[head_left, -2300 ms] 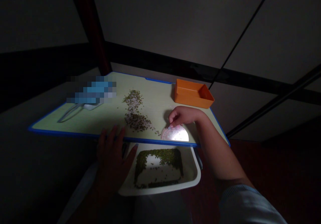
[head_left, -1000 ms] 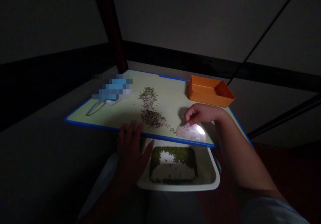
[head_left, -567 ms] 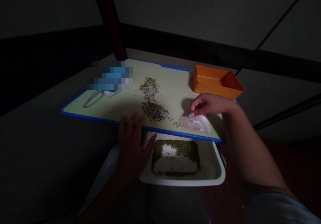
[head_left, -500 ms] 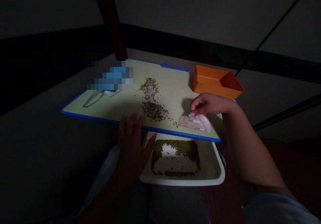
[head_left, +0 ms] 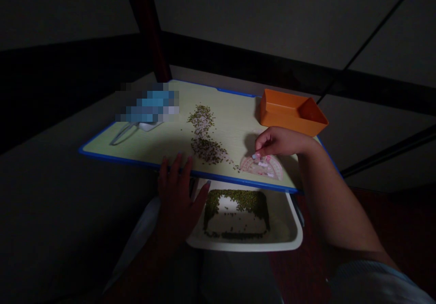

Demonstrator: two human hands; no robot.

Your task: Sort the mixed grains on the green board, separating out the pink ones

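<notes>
My left hand [head_left: 177,195] rests at the front edge of a pale board [head_left: 231,113] with a blue rim, fingers apart on its surface and thumb out to the side. It holds nothing. My right hand [head_left: 277,141] is closed in a pinch at the curved edge of a clear, pinkish protractor [head_left: 262,170]. The fingers partly hide where they meet it. Small green beans [head_left: 206,145] lie scattered in a strip on the board between my hands. Below the front edge, a white basin [head_left: 245,246] holds more green beans [head_left: 248,199] along its bottom.
An orange open box [head_left: 293,113] stands at the board's back right, just beyond my right hand. At the left lies a blurred-out blue item [head_left: 153,102] with a pale loop [head_left: 119,133]. A dark red post [head_left: 150,31] rises behind the board's far left corner.
The whole view has shifted slightly, so everything appears a little further left. My hands, the protractor and the beans keep nearly the same places relative to the board.
</notes>
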